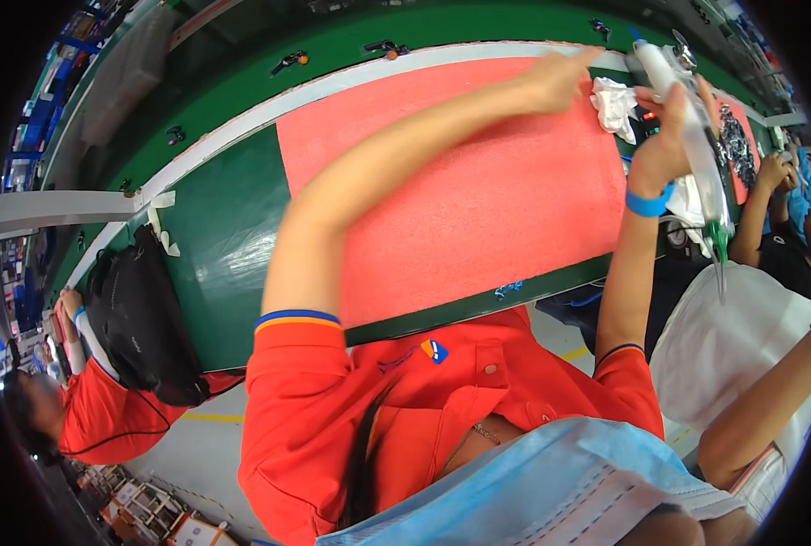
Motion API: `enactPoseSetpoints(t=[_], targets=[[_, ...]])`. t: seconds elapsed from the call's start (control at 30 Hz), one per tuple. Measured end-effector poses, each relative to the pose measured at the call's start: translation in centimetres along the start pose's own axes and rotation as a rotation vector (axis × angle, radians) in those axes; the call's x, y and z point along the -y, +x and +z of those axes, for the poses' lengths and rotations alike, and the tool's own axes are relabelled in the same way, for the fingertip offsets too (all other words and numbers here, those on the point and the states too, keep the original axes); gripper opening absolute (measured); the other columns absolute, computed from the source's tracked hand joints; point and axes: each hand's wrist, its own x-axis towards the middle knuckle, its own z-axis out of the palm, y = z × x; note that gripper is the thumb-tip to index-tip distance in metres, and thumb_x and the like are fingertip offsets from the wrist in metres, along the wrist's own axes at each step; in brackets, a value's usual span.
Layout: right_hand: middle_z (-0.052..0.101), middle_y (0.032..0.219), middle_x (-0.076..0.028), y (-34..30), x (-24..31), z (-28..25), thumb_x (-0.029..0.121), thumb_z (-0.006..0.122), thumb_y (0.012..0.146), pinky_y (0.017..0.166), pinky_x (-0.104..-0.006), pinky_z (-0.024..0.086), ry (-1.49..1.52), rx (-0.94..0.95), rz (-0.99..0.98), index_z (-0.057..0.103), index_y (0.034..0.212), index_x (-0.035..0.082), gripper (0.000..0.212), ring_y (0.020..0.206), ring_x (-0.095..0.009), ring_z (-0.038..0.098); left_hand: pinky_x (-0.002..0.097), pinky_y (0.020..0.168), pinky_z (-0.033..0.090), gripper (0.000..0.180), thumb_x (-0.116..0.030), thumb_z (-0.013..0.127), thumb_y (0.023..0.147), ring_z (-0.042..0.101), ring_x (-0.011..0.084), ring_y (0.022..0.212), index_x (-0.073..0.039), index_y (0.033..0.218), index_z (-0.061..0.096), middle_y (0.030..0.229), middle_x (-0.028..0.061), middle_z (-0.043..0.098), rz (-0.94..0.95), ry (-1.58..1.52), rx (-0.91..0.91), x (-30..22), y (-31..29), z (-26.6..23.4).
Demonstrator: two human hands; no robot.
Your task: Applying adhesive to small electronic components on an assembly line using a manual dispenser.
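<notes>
Nearest, a blue face mask [533, 482] runs off the lower edge, hiding part of the red polo shirt [478, 373]. Beyond the right edge of the pink mat [478, 200], the right hand [665, 150] grips a translucent dispensing syringe [699, 150], its green-hubbed needle [721, 282] toward the wearer. The left hand [551, 84] is blurred, finger closure impossible to tell, near a crumpled white cloth [615, 107]. Farther off, small dark parts [387, 49] are hard to identify.
</notes>
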Motion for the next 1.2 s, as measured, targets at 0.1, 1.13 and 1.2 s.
enactPoseSetpoints(t=[0.1,1.13,1.2], targets=[[0.057,0.070,-0.016,-1.9,-1.9,0.2,0.011,0.056,0.077,0.050,-0.0261,0.048,-0.001,0.030,0.099,0.042,0.104,-0.006,0.035,0.055,-0.020,0.058,0.0368,0.067,0.046,0.032,0.000,0.051,0.064,0.057,0.0302,0.075,-0.004,0.095,0.057,0.086,0.0130,0.059,0.094,0.438,-0.169,0.4,-2.6,-9.0],[0.045,0.109,-0.019,-2.9,-1.2,-1.3,0.011,0.055,0.079,0.068,-0.0309,0.049,-0.256,0.123,0.025,0.030,0.116,0.000,0.046,0.081,-0.022,0.057,0.0381,0.078,0.039,0.016,-0.010,0.047,0.072,0.044,0.0287,0.100,-0.004,0.078,0.060,0.102,0.0152,0.052,0.532,0.812,-0.129,7.1,11.8,1.7],[0.046,0.107,-0.018,-3.1,-1.5,-1.2,0.010,0.056,0.078,0.068,-0.0302,0.049,-0.272,0.141,-0.001,0.030,0.115,0.000,0.046,0.080,-0.022,0.057,0.0384,0.078,0.038,0.015,-0.011,0.047,0.071,0.043,0.0273,0.101,-0.004,0.075,0.060,0.105,0.0148,0.049,0.598,0.927,-0.190,7.6,13.5,3.7]])
